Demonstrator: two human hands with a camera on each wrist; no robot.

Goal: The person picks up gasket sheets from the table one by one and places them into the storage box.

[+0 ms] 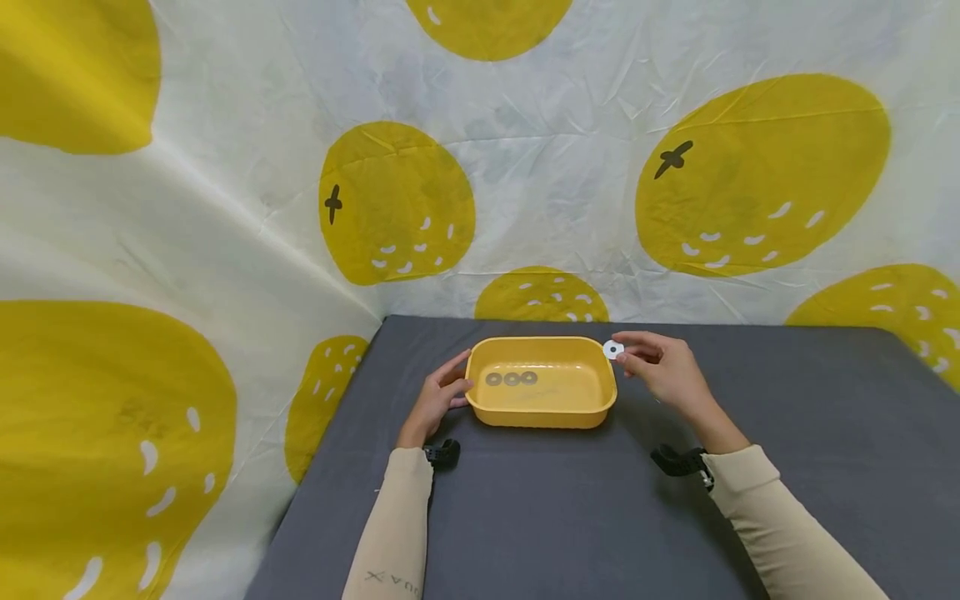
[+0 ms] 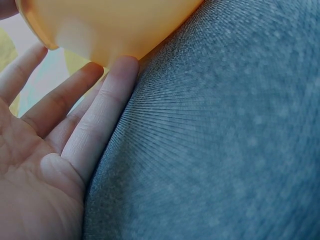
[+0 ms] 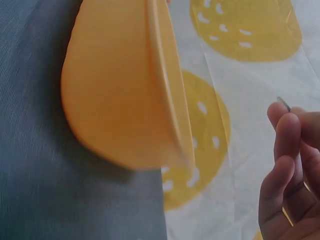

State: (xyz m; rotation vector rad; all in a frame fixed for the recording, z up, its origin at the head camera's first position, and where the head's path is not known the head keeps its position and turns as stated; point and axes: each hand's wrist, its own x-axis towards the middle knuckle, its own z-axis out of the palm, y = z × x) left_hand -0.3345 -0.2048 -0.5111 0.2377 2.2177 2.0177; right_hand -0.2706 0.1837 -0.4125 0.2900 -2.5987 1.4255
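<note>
A: Start with the washer (image 1: 613, 350). Where is it?

B: Pinched in the fingertips of the right hand (image 1: 666, 372), held just above the far right corner of the yellow tub (image 1: 540, 410). It is a small pale disc with a dark hole, clear of the rim rather than resting on it. In the right wrist view only a thin dark edge of it shows above the fingers (image 3: 287, 145).

A: And the tub itself?

B: It sits on the grey cloth-covered table (image 1: 787, 467), roughly between the two hands. Three washers (image 1: 512, 379) lie in a short row on its floor, toward the left end, each touching or nearly touching its neighbour.

A: So how far along would you say this is?

B: By my reading, three are in and a fourth is on the way, so the one in the fingers has yet to go down into the tub. I see no other loose washers on the table, so it may be the last, though I can't be sure.

A: The other hand?

B: The left hand (image 1: 442, 398) lies with straight, relaxed fingers against the tub's left wall, steadying it without gripping. The left wrist view shows the fingertips (image 2: 120, 75) touching the underside of the orange-yellow curve.

A: Anything round about?

B: A white sheet with big yellow fruit prints (image 1: 397, 200) hangs behind the table.
</note>
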